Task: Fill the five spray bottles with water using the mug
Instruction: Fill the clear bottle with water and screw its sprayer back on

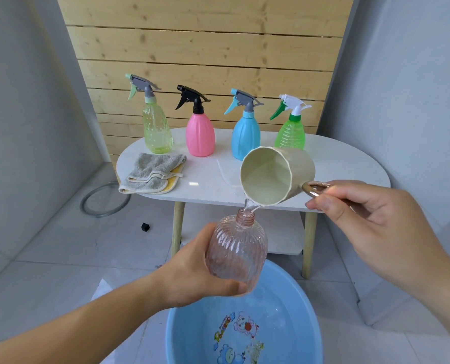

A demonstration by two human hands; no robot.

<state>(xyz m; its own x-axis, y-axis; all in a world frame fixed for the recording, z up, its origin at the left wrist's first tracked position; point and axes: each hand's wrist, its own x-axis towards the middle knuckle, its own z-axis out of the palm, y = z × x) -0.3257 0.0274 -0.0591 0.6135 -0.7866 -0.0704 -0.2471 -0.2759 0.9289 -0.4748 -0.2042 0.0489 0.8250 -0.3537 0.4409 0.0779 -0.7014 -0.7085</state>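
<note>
My L hand (192,269) grips clear-pink bottle (237,248) over blue basin (292,298); R hand (371,214) pinches mug (276,174) handle. Cloth (152,174), 4 sprayers (200,137) on worktop (350,164) behind.

Soft, even daylight fills the room, bright, its shadows gentle; a faint shade lies under the table (350,164). A small white glare patch marks its top, and the mug (276,177) handle glints. The wide lens bows the slats (205,43) and walls (21,101) toward the edges. The left forearm (61,329) in the lower corner looks soft and smeared.
</note>
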